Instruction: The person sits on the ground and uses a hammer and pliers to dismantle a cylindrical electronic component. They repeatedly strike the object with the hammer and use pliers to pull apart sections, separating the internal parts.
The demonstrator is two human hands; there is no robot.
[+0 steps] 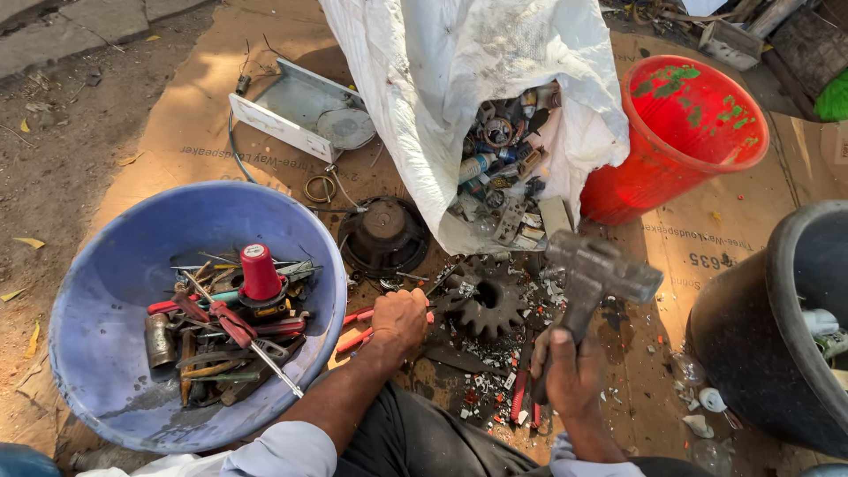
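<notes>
Head view: my right hand [572,375] grips a raised hammer [594,276]; my left hand [399,318] closes on red-handled pliers [358,329] beside the gear [484,299] on the cardboard floor. Broken fragments [495,371] lie scattered; the white sack [495,115] remains full of parts.

Blue basin [106,291], white sack [442,79] and black tub [751,318] hem bare cardboard [698,256].

black tub [777,327] cut off by the right edge; hammer [596,274] head blurred.
</notes>
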